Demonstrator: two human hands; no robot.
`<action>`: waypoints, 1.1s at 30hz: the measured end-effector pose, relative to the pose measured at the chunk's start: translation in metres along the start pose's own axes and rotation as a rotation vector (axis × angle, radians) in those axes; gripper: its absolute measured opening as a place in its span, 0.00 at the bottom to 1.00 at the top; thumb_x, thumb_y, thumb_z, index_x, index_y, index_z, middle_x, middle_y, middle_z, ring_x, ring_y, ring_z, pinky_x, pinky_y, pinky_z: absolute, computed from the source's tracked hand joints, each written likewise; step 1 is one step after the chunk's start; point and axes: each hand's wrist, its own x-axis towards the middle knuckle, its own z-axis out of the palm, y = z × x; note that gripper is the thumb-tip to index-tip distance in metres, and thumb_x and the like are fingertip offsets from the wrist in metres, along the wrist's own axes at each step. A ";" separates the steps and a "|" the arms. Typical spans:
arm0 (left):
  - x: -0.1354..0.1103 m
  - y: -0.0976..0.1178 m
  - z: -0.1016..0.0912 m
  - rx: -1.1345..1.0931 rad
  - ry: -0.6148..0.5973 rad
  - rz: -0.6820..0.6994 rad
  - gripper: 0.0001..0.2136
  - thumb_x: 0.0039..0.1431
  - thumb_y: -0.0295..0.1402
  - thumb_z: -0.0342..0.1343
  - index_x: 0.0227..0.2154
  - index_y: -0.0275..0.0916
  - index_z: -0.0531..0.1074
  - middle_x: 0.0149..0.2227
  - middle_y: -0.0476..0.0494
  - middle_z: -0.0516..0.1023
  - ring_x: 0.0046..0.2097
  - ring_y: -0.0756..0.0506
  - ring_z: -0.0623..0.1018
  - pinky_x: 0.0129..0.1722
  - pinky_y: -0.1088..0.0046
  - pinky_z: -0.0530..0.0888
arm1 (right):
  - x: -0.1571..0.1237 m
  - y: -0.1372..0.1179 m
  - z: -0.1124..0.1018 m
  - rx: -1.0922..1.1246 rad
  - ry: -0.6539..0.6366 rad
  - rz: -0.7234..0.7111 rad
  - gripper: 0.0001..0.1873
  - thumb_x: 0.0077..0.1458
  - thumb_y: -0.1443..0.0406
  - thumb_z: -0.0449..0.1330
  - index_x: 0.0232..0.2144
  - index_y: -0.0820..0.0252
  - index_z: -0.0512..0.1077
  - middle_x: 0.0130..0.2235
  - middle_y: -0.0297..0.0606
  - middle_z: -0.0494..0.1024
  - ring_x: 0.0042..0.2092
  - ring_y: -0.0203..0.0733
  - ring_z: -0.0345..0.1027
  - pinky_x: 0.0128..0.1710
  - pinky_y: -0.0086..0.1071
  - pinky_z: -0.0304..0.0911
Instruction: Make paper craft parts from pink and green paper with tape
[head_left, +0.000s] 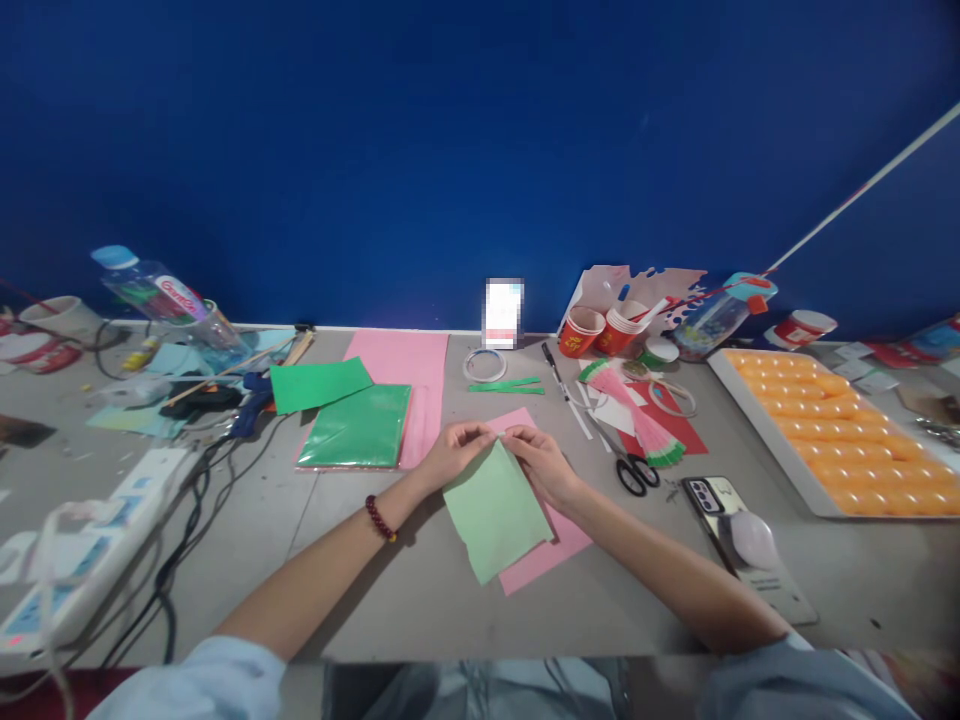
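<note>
A sheet of light green paper (499,515) hangs tilted from both hands, its lower edge uneven. My left hand (459,455) pinches its top edge, fingers closed, with a beaded bracelet on the wrist. Close beside it, my right hand (544,465) pinches the same edge near the top corner. Partly hidden beneath lies a pink sheet of paper (525,575) on the table. Just beyond the hands are two narrow green paper strips (506,386) and a white ring-shaped roll (485,366).
To the left are a green paper pack (367,430), a glue gun (251,405) and a power strip (97,545) with cables. On the right lie scissors (637,474), a phone (750,550), red paper cups (581,332) and a tray of orange balls (840,430).
</note>
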 end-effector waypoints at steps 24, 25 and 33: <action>0.001 0.001 0.002 -0.085 0.023 -0.081 0.16 0.44 0.44 0.64 0.25 0.33 0.73 0.23 0.50 0.71 0.25 0.53 0.68 0.24 0.78 0.64 | 0.001 0.009 0.001 0.040 0.034 -0.043 0.15 0.38 0.58 0.70 0.24 0.57 0.69 0.21 0.27 0.71 0.23 0.33 0.61 0.25 0.29 0.56; 0.001 0.001 0.003 -0.091 0.028 -0.088 0.16 0.44 0.44 0.64 0.25 0.34 0.73 0.23 0.50 0.71 0.25 0.53 0.68 0.24 0.78 0.64 | 0.001 0.008 0.001 0.040 0.033 -0.035 0.15 0.38 0.57 0.69 0.24 0.57 0.70 0.21 0.28 0.71 0.23 0.33 0.61 0.25 0.29 0.56; 0.000 0.004 0.005 -0.104 0.093 -0.123 0.16 0.41 0.44 0.65 0.25 0.34 0.73 0.23 0.50 0.72 0.25 0.53 0.68 0.24 0.78 0.65 | -0.003 -0.001 0.003 0.014 0.030 0.046 0.15 0.38 0.57 0.69 0.25 0.58 0.69 0.21 0.27 0.70 0.24 0.33 0.62 0.26 0.28 0.56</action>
